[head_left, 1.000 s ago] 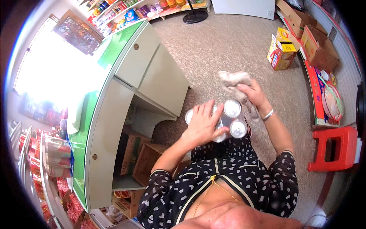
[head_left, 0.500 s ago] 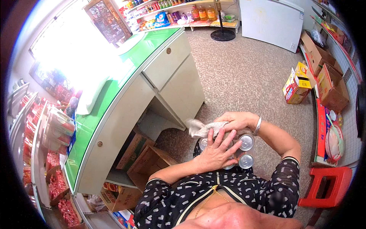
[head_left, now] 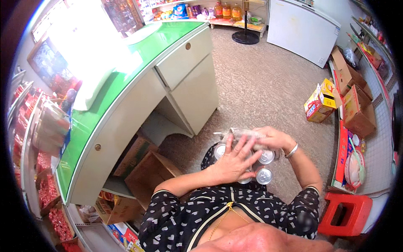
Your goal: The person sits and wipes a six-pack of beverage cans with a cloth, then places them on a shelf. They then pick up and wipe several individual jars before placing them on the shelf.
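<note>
Several silver-topped drink cans (head_left: 264, 176), apparently bundled in clear wrap, are in front of my body. My left hand (head_left: 233, 165) lies across the can tops with its fingers spread. From the right my right hand (head_left: 273, 138), a silver bangle at its wrist, reaches over the far cans. It presses a pale, wrinkled cloth (head_left: 239, 133) against the far side of the pack. Motion blurs the cloth and the right fingertips. Both hands partly hide the middle cans, and what supports the pack underneath cannot be made out.
A green-topped counter (head_left: 100, 94) stands to the left, with open cardboard boxes (head_left: 151, 176) beneath. At the right are a red plastic stool (head_left: 345, 214), a yellow carton (head_left: 321, 103) and shelving. A white chest freezer (head_left: 302, 31) and a black stand base (head_left: 245, 38) are farther away.
The cloth swung out left of the cans before and now lies closer over their far side. My right hand has shifted with it. The whole view has turned slightly.
</note>
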`<action>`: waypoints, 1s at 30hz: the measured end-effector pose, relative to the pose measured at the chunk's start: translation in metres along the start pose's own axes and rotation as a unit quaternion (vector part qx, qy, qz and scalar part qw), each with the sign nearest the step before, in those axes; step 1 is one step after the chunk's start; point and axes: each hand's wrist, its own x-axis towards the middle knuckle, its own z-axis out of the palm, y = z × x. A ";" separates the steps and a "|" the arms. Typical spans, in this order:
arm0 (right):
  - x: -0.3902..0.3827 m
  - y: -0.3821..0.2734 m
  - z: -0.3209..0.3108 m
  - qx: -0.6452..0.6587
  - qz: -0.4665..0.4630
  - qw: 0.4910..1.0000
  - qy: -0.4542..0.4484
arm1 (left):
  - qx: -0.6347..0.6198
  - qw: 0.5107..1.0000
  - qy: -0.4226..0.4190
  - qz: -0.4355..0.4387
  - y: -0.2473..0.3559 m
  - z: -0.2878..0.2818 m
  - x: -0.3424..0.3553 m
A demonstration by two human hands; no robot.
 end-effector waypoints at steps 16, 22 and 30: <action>-0.075 -0.017 0.059 -0.400 -0.102 0.871 0.265 | -0.158 0.982 -0.049 -0.087 -0.034 -0.013 0.039; -0.058 -0.033 0.052 -0.395 -0.084 0.885 0.232 | -0.191 0.956 0.061 -0.216 -0.056 -0.025 0.008; -0.008 -0.046 0.115 -0.586 -0.236 0.763 0.136 | -0.576 0.755 0.125 -0.287 -0.091 0.045 -0.043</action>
